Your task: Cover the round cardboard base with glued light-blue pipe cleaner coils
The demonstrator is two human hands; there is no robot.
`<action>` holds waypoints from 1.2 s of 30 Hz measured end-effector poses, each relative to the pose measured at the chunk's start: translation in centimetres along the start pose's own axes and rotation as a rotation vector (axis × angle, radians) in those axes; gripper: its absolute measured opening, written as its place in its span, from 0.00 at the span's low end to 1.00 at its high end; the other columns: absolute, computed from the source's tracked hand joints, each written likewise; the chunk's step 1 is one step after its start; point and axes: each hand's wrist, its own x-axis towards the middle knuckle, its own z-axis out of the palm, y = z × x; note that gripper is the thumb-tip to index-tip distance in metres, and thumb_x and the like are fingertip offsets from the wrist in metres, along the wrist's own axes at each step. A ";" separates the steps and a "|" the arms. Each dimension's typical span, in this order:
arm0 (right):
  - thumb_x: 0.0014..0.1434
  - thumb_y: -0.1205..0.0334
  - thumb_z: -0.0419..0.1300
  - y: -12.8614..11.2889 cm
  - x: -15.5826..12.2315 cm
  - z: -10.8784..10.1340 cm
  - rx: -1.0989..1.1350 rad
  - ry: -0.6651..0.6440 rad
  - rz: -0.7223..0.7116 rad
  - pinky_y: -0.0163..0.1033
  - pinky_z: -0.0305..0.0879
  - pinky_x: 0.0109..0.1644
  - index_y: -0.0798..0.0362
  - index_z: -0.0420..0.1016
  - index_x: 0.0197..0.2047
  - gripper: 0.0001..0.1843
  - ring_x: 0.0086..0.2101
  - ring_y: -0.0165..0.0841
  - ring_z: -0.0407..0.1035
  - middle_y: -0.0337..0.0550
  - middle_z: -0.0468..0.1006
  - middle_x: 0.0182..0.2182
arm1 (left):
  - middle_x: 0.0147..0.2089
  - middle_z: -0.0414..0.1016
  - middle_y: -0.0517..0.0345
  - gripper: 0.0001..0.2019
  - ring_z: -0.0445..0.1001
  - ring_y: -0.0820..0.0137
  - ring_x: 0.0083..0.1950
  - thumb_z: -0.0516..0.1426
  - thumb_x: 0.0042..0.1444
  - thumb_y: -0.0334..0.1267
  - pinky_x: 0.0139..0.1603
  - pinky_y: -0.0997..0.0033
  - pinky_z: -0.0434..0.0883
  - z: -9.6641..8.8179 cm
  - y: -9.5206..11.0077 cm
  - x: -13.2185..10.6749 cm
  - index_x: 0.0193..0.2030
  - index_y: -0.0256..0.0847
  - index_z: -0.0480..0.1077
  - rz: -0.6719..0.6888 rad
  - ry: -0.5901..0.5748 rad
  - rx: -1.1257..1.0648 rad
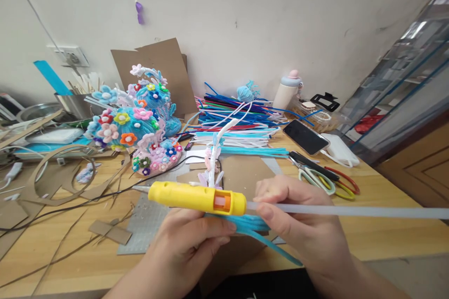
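Note:
My left hand (189,243) is wrapped round the handle of a yellow glue gun (196,196), whose nozzle points left. Under the gun the same hand also holds a blue pipe-cleaner piece (252,224). My right hand (298,224) pinches a long translucent glue stick (351,210) that runs from the gun's back end out to the right edge. Behind the gun a white and pink pipe-cleaner stem (213,159) stands up.
On the wooden table (386,224) stand a colourful pipe-cleaner flower piece (136,121), a pile of pipe cleaners (238,121), a phone (305,136), scissors (322,177), a white bottle (287,89) and cardboard scraps (56,173). A black cable (70,205) crosses the left side.

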 end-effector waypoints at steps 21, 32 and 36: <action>0.64 0.59 0.59 0.4 3.1 1.8 -0.069 -0.432 0.062 0.44 0.70 0.49 0.48 0.77 0.46 0.09 0.42 0.37 0.73 0.42 0.79 0.40 | 0.42 0.77 0.57 0.10 0.76 0.70 0.42 0.57 0.57 0.26 0.39 0.72 0.74 0.0 0.0 -0.9 0.41 0.44 0.71 0.015 0.036 0.092; 0.61 0.58 0.62 1.8 -0.8 -2.9 0.083 0.198 0.102 0.32 0.70 0.33 0.44 0.77 0.40 0.04 0.28 0.28 0.70 0.39 0.81 0.37 | 0.52 0.70 0.49 0.14 0.69 0.68 0.54 0.55 0.57 0.22 0.50 0.69 0.73 -0.8 0.5 -2.3 0.49 0.36 0.71 0.090 0.011 0.204; 0.64 0.53 0.56 1.4 -4.3 -4.1 0.078 0.115 0.230 0.40 0.74 0.40 0.42 0.76 0.44 0.10 0.35 0.35 0.74 0.41 0.79 0.39 | 0.55 0.69 0.48 0.15 0.69 0.65 0.56 0.53 0.61 0.24 0.52 0.65 0.72 -1.2 0.8 -3.2 0.52 0.37 0.71 0.119 -0.037 0.436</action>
